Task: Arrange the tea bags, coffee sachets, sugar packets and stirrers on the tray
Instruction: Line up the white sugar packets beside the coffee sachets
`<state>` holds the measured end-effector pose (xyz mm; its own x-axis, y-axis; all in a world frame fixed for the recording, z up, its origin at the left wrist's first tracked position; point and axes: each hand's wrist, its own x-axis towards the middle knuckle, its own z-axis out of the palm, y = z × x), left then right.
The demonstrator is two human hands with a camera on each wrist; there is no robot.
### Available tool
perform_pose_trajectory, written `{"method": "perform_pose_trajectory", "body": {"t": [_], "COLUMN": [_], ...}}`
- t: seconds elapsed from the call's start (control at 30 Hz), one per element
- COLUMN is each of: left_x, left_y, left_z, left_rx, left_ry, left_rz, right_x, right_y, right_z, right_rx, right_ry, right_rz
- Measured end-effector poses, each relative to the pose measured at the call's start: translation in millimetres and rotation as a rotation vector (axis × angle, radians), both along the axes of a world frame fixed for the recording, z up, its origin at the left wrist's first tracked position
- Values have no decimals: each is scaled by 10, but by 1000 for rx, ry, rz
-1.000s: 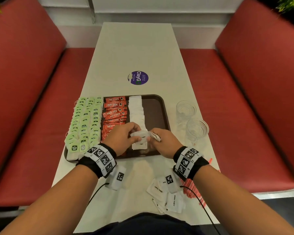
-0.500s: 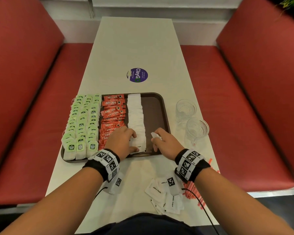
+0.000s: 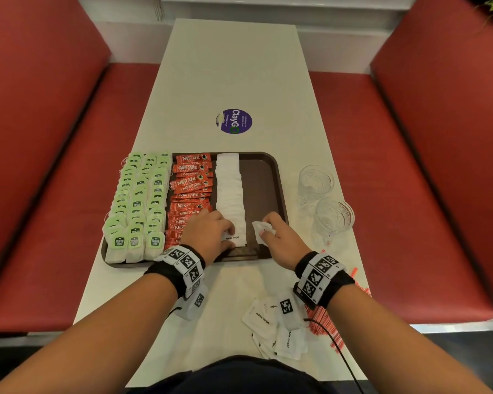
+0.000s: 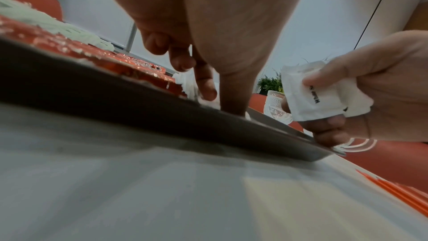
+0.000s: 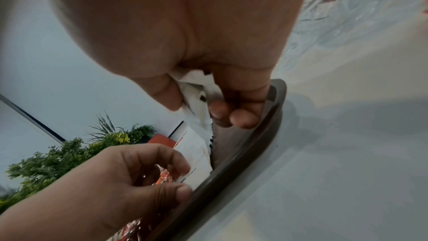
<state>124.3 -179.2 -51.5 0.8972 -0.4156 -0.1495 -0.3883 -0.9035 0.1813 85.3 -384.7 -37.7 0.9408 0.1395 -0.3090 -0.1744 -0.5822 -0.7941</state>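
Right now my right hand point(image 3: 282, 240) clamps limp, featherlight sugar packets point(image 3: 258, 231) at the tray's point(image 3: 261, 180) five o'clock; left hand point(image 3: 205, 234) pinches the row's nearest packet point(image 3: 235, 237) (grip edges; they'd likely crumple).

One tray point(image 3: 260, 189), two glasses point(image 3: 316, 181), three columns of tea bags point(image 3: 137, 206).

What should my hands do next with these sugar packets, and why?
Probably lay one of the sugar packets from the right hand on the bare strip of the tray, beside the sugar row: that row already reaches the near rim, where the left hand holds its last packet.
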Motion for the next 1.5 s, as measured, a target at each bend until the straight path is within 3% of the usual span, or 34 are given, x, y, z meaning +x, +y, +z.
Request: {"method": "perform_pose_trajectory", "body": {"t": [0.13, 0.23, 0.4, 0.5, 0.6, 0.73, 0.97, 1.13, 1.33, 1.5], "left_x": [41, 26, 4, 34, 60, 61, 5, -41, 18, 50], "left_y": [10, -5, -17, 51, 147, 188, 111, 35, -10, 26], "left_z": [36, 126, 248, 233, 215, 164, 86, 36, 53, 124], "left_rx": [-37, -178, -361, -397, -343, -190, -150, -15, 10, -83], "left_ry": [26, 61, 63, 116, 184, 273, 75, 94, 41, 139], "left_rz": [-40, -66, -7, 27, 33, 23, 45, -46, -29, -37], "right_x": [40, 76, 110, 122, 113, 87, 85, 108, 127, 143], "right_y": [-16, -16, 51, 68, 66, 80, 105, 82, 37, 34], "right_z": [-33, -14, 5, -8, -32, -22, -20, -26, -27, -58], "right_rx": [27, 49, 99, 14, -80, -57, -39, -39, -57, 8], "right_ry": [-51, -115, -69, -45, -56, -8, 40, 21, -92, -105], "right_rz": [-20, -30, -48, -17, 21, 2, -15, -14, 7, -6]}}
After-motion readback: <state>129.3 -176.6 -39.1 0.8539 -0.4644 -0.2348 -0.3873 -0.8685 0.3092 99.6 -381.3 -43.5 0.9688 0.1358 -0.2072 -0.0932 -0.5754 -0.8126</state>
